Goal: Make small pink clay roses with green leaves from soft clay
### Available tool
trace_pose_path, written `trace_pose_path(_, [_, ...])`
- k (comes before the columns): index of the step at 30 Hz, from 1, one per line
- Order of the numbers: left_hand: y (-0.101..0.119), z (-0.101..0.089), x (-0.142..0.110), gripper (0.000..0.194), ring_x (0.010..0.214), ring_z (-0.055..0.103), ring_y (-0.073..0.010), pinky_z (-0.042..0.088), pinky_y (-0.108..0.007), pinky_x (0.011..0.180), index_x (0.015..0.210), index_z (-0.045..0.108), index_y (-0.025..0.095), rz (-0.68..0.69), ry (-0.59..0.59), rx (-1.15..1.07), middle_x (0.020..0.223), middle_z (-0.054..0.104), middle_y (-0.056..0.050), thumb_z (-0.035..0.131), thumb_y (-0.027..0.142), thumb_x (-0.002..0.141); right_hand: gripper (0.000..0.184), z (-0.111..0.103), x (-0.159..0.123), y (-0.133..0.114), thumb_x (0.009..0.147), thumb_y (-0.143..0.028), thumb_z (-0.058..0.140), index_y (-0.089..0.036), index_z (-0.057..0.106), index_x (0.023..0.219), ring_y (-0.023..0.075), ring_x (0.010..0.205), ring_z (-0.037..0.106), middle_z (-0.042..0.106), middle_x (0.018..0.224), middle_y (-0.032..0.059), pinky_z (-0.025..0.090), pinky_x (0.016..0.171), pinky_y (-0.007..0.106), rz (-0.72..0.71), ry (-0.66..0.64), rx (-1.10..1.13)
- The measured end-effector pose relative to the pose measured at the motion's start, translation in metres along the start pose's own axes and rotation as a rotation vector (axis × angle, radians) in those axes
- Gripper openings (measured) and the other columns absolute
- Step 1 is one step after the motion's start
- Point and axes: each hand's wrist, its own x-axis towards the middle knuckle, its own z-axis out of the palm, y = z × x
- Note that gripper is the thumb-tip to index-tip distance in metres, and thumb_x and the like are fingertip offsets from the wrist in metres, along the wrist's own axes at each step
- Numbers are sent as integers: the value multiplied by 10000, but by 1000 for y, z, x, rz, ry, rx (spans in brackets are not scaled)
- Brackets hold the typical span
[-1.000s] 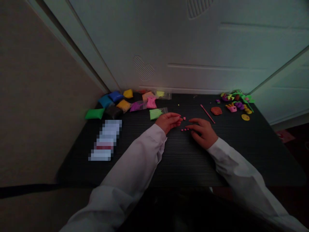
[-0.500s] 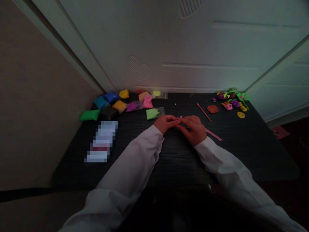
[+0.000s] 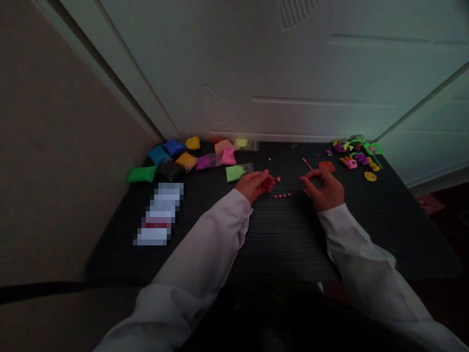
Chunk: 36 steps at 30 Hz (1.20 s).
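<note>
My left hand [image 3: 256, 186] is half curled above the black table, palm turned to the right, fingers loosely apart with nothing visible in them. A small pink clay lump [image 3: 278, 179] lies just beyond its fingertips. Below that lump, several tiny pink clay balls [image 3: 282, 196] form a short row. To the right, my right hand [image 3: 326, 189] has its thumb and forefinger pinched together; whatever is between them is too small to make out. A pink modelling tool [image 3: 307, 163] and a flat reddish clay piece [image 3: 326, 166] lie behind this hand, partly covered by it.
Coloured clay packets, among them a green one [image 3: 142, 174] and a lime one [image 3: 233, 173], spread along the back left. A blurred-out phone-like rectangle [image 3: 158, 215] lies on the left. Finished-looking clay figures [image 3: 350, 162] stand at the back right, before a white panel [image 3: 293, 117].
My hands have come apart; the right one moved right, over the tool and the pink strip. The row of pink balls, formerly hidden by the hands, now shows. The view shifted slightly.
</note>
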Motion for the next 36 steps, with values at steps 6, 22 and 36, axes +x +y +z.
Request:
trace_pose_path(6, [0, 0, 1, 241, 528, 537, -65, 421, -216, 577, 660, 571, 100, -17, 12, -17, 612, 601, -24, 510, 318, 744, 235, -3, -1, -5, 803, -333, 375, -191, 559, 841, 118, 612, 560, 615, 700, 8, 425, 585, 241, 44, -223, 17])
trace_pose_path(22, [2, -4, -3, 293, 588, 544, -110, 451, -282, 606, 732, 535, 124, 228, 133, 355, 659, 583, -38, 434, 399, 732, 204, 4, 4, 7, 727, -364, 461, -188, 561, 759, 118, 544, 527, 585, 630, 2, 398, 511, 237, 93, -368, -96])
trace_pose_path(36, [0, -29, -1, 193, 1066, 425, -256, 143, -472, 954, 833, 611, 208, 591, 390, 1374, 973, 607, -60, 509, 276, 684, 353, -2, 4, -2, 790, -408, 348, -197, 526, 571, 108, 504, 498, 530, 512, -15, 349, 479, 225, 38, -345, -81])
